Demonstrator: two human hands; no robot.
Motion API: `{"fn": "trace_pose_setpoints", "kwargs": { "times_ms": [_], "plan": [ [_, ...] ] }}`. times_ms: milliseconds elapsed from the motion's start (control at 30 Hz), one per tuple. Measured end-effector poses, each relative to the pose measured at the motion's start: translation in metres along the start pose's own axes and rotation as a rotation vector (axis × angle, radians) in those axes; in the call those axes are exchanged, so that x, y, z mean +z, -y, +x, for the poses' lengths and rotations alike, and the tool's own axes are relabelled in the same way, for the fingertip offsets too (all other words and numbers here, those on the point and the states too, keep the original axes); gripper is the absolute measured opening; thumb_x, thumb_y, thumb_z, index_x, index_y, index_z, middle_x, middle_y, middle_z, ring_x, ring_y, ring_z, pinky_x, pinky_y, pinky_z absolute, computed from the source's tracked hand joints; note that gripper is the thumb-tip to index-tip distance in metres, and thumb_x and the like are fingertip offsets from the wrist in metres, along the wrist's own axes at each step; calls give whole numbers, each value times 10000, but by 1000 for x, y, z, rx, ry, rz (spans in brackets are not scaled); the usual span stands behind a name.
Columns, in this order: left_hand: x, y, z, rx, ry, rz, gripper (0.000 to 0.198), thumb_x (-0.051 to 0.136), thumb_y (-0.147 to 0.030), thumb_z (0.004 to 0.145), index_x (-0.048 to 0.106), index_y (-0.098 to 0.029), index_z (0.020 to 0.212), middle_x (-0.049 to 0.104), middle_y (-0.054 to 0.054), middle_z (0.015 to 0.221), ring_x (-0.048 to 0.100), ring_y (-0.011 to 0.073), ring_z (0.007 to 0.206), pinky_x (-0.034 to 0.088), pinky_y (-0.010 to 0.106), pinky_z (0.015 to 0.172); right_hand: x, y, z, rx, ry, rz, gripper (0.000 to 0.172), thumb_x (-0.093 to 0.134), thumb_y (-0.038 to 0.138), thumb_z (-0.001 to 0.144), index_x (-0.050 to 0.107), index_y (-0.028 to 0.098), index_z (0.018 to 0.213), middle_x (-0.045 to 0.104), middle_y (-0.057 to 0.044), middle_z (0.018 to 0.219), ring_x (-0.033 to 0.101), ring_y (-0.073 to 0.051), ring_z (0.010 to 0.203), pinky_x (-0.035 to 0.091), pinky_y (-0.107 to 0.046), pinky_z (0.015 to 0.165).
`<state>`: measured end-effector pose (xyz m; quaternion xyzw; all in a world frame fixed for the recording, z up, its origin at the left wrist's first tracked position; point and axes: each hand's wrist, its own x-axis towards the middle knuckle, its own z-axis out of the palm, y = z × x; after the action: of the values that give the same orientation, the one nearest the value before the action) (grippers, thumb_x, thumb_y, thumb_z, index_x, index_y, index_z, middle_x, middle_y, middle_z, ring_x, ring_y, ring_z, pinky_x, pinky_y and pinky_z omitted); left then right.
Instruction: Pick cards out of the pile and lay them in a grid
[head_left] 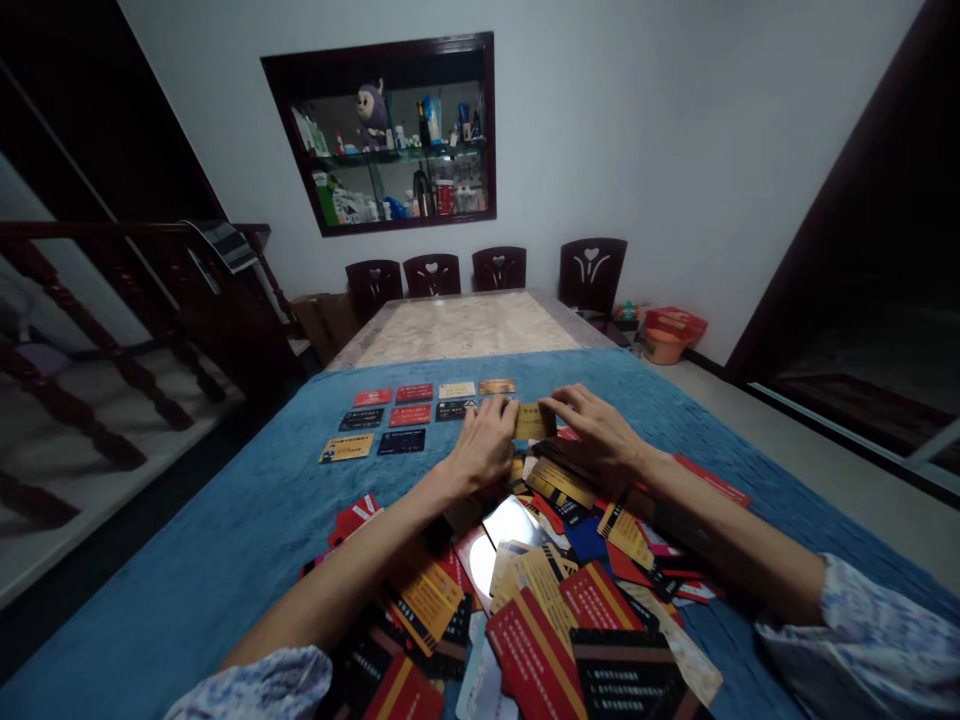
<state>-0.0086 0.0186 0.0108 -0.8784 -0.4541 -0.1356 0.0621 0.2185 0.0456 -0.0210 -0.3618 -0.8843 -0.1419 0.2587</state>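
Note:
Between my two hands is a gold card (533, 421), raised above the pile and pinched at its left and right edges. My left hand (486, 440) has its fingers closed on the card's left side, and my right hand (596, 428) grips the right side. Below and nearer to me spreads a loose heap of red, gold and black cards (532, 640), partly hidden by my forearms. Beyond my left hand, several cards lie in rows; among them are a red card (410, 415), a black card (402, 441) and a yellow card (346, 447).
A blue cloth (247, 500) covers the near part of the table, with the marbled tabletop (465, 328) bare beyond it. Dark chairs (592, 275) stand along the far side. A wooden railing (97, 232) is at left, a red bag in a bin (667, 335) at right.

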Motion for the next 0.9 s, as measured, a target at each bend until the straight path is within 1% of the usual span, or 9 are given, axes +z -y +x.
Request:
{"fn": "trace_pose_setpoints", "kwargs": {
  "times_ms": [167,300,500,633,767,900],
  "plan": [
    [2,11,12,44,-6,137,420,490,-110,856,469,-129,1275,543,180,1272,494,301,1180,409,446,956,-1,-8,13,-32,51,-29,451,594,313,845,553,179,1273,565,-151,1120,497,-280,1010,478,-394,837],
    [-3,21,24,59,16,190,393,488,-144,871,483,-120,1264,558,177,1259,489,305,1156,412,452,926,0,-18,27,-30,77,-32,457,606,325,832,562,187,1265,557,-142,1112,490,-274,994,469,-384,819],
    [-8,41,42,77,21,235,386,554,-217,845,519,-137,1221,568,168,1208,469,316,1131,407,461,897,4,-31,51,-37,121,-47,441,634,317,823,582,166,1235,545,-153,1118,469,-280,1001,456,-384,826],
    [-6,53,54,55,30,266,328,543,-236,856,550,-141,1170,556,170,1214,450,319,1150,397,471,903,9,-40,67,-36,157,-50,419,661,294,813,594,180,1211,549,-141,1113,466,-273,1012,446,-365,827],
    [-4,62,64,-8,67,280,333,563,-243,846,550,-181,1173,548,146,1222,432,307,1170,400,459,908,15,-48,83,-34,215,-57,391,677,302,806,607,171,1168,551,-143,1107,467,-278,1032,443,-363,835],
    [0,69,74,-37,106,260,338,584,-230,837,554,-191,1172,544,144,1233,417,316,1194,396,484,928,26,-56,95,-22,248,-49,353,672,298,807,615,170,1132,550,-135,1098,486,-271,1030,440,-348,828]
  ]
}}
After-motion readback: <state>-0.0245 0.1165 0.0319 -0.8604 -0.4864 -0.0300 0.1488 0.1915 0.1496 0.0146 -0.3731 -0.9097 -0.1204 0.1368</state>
